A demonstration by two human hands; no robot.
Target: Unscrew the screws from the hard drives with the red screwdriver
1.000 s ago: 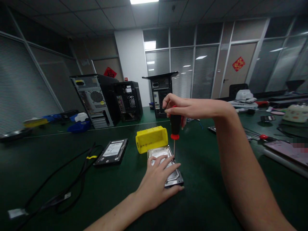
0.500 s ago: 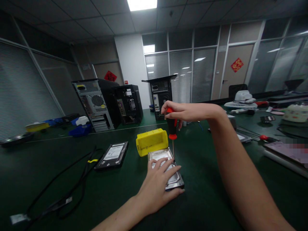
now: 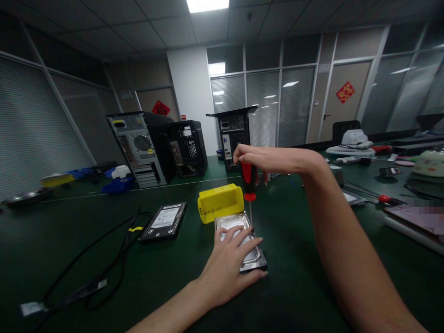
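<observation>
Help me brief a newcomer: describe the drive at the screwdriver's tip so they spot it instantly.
On the green table, find the yellow bin near the middle. The drive lies just on its near side. Unlike the other drive, farther left, it has the left hand on it.

Ceiling lt point(image 3: 207, 4) glares, rest v. dim, edges stretched.

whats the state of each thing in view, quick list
silver hard drive, label up, partly covered
left hand, spread over the silver hard drive
red-and-black screwdriver, tip down by the drive's right edge
right hand, curled round the screwdriver's handle
black hard drive, label up, untouched
yellow bin, open, inside facing the camera
left computer tower, upright
right door, shut
ceiling light, on
</observation>
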